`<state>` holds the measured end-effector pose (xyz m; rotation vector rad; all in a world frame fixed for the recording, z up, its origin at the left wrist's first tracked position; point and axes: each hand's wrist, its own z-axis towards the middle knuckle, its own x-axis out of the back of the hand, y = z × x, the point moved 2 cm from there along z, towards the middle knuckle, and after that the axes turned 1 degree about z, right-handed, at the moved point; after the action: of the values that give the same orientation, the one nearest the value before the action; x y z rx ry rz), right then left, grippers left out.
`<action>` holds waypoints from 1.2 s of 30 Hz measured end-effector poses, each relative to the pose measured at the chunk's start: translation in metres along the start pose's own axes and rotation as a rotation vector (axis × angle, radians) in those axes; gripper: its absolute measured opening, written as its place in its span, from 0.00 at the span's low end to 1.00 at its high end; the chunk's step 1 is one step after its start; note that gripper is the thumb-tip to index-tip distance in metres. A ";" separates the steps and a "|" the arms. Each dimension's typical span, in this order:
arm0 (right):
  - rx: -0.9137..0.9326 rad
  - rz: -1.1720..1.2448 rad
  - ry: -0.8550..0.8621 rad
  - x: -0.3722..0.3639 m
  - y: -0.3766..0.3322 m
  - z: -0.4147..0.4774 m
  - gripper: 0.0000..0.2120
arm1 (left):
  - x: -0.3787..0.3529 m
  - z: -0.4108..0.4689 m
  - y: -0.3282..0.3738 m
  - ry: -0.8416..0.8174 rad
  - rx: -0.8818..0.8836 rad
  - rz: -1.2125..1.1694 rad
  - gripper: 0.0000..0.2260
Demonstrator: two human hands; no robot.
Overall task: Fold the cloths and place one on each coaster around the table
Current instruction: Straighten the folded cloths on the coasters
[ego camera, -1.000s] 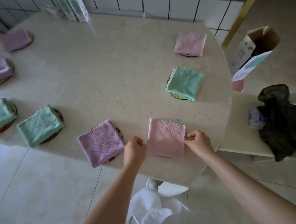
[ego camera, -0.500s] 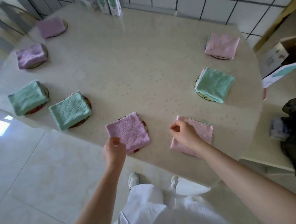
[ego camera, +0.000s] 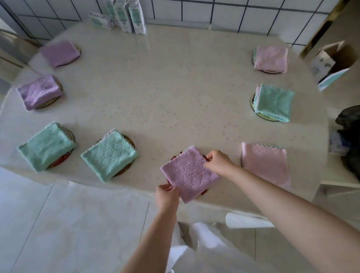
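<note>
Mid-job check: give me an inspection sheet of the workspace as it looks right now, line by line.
Surface: pale speckled table, middle bare.
Job's things: eight folded cloths around the edge, each over a coaster; mauve cloth at the near edge sits askew on its red coaster; pink cloth beside it overhangs the table edge.
Clutter: cartons at the far edge by the tiled wall.
Grippers: left hand and right hand pinch opposite corners of the mauve cloth.
Cables: nothing seen.
Surroundings: open box and dark bag to the right; tiled floor.
</note>
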<state>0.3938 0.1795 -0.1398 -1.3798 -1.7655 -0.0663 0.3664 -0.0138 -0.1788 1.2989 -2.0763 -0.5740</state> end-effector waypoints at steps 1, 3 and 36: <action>-0.025 0.008 0.003 0.000 0.000 0.001 0.11 | 0.001 -0.001 0.001 -0.026 0.022 -0.022 0.09; -0.070 0.047 -0.005 0.000 0.000 0.001 0.06 | 0.001 0.000 0.000 -0.064 0.057 -0.045 0.07; -0.174 0.431 -0.001 -0.044 0.050 -0.028 0.08 | 0.018 0.031 0.052 -0.109 -0.249 0.493 0.10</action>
<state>0.4511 0.1509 -0.1732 -1.8592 -1.4538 0.0149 0.3051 -0.0067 -0.1627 0.5951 -2.2199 -0.6589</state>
